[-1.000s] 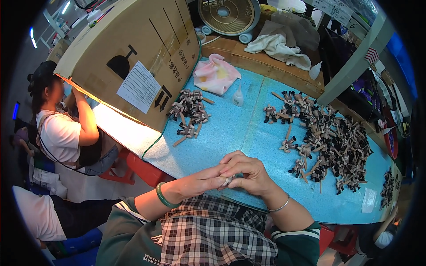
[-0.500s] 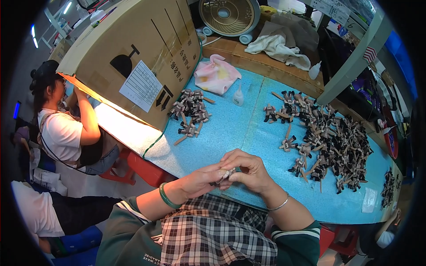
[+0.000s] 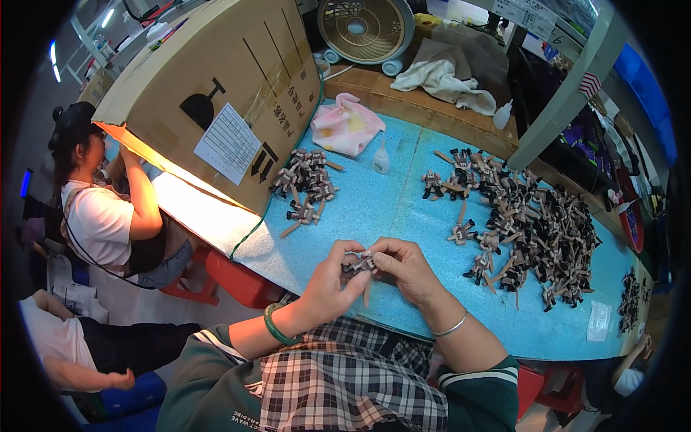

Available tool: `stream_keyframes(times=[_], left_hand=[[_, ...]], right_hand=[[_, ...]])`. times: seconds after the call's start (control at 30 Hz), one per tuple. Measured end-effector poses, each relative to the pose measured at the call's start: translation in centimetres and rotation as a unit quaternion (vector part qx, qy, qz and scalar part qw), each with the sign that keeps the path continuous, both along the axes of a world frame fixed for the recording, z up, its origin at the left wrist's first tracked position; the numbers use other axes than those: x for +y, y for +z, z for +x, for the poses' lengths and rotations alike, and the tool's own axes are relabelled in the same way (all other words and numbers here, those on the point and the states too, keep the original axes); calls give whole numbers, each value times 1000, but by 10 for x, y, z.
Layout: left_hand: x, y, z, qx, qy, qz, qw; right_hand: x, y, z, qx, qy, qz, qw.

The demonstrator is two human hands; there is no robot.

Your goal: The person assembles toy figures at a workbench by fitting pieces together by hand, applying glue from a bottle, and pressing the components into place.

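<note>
Between my two hands, above the near edge of the blue table, is a small toy figure (image 3: 359, 263) in brown, pale and dark tones, with a tan strip hanging below it. My left hand (image 3: 332, 281) grips the figure between thumb and fingers. On its other side my right hand (image 3: 405, 270) pinches the figure's upper end with thumb and forefinger. A small pile of like figures (image 3: 308, 180) lies ahead of my left hand, by the carton. The much larger heap of figures (image 3: 540, 223) spreads over the table to the right.
A big cardboard carton (image 3: 237, 79) walls off the left side. A white dropper bottle (image 3: 381, 157) stands near a stained pink cloth (image 3: 347, 126). A fan (image 3: 363, 29) and a white rag (image 3: 446, 79) sit on the back ledge. A metal post (image 3: 558, 108) rises right. A person (image 3: 101, 194) sits at left.
My hands have opened out somewhat and lifted a little, so the figure and its tan strip now show between them. At lower left, another person's forearm and hand have come into view.
</note>
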State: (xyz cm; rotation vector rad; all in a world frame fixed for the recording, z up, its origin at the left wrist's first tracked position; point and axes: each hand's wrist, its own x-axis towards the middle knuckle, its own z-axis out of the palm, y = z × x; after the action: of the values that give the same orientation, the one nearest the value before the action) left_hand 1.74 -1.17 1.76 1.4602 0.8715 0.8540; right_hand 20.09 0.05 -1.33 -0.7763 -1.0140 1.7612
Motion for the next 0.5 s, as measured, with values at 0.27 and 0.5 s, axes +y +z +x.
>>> stream_keyframes(times=[0.27,0.5], left_hand=[[11,11,-14,-83,-14,-201,976],[18,-1,-19,-219,-31,-426,877]], right_hand=[[4,15,7,-61,27,4,998],[5,14,6,-173,53,195,964]])
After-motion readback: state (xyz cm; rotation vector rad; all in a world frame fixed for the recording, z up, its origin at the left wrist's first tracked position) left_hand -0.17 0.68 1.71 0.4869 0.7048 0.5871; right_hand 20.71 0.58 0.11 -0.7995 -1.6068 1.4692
